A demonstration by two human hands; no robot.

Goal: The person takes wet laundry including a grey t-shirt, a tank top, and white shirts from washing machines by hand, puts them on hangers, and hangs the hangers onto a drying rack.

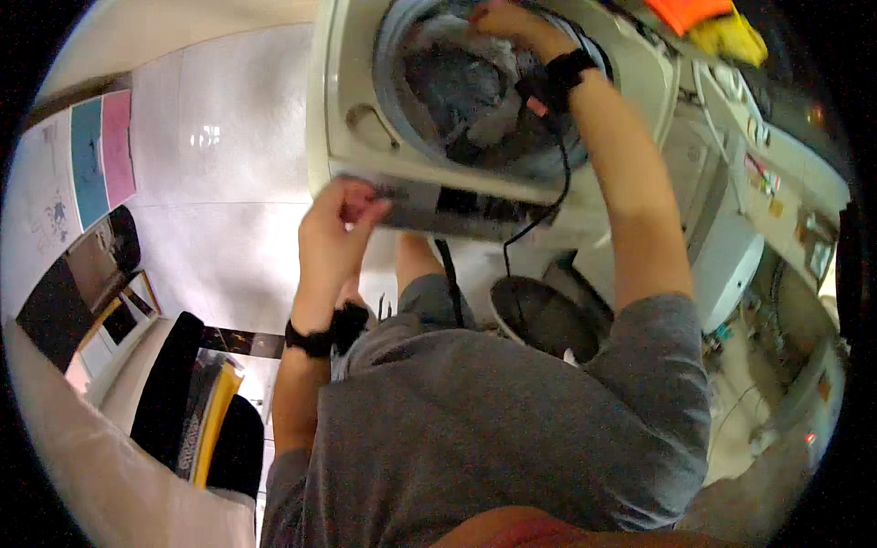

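A top-loading washing machine stands before me with its round tub open. Dark grey and lighter wet-looking laundry lies inside the tub. My right hand reaches over the far part of the tub; its fingers are blurred near the upper edge, so I cannot tell whether they grip cloth. My left hand is at the left end of the dark control panel, fingers curled in and thumb close to them, with nothing visible in them. Black bands circle both wrists, and a black cable hangs from the right one.
Orange cloth and yellow cloth lie at the far right. A dark round bin-like object stands below the panel. A white appliance is to the right. Pale tiled wall and black chair-like shapes are on the left.
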